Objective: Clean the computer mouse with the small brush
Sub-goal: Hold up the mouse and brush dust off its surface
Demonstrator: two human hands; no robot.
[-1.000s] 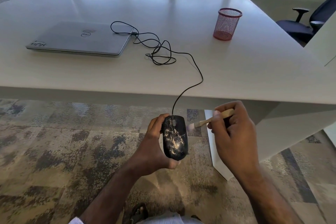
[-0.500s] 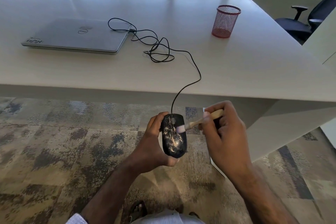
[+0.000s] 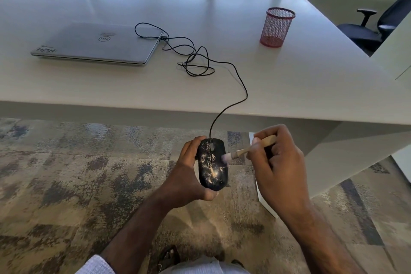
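Most of the mouse (image 3: 213, 163) your left hand (image 3: 189, 176) grips at lower centre remains speckled, while your right hand (image 3: 279, 162) fingers pinch the brush (image 3: 245, 150) against its right edge.

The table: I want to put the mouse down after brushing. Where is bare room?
Bare top lies along the table's near edge below the laptop, and right of the cable below the mesh cup. It is crowded around the cable's coil beside the laptop.

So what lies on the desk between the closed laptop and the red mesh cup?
In the head view, only the mouse's black cable, looped, lies between laptop and mesh cup.
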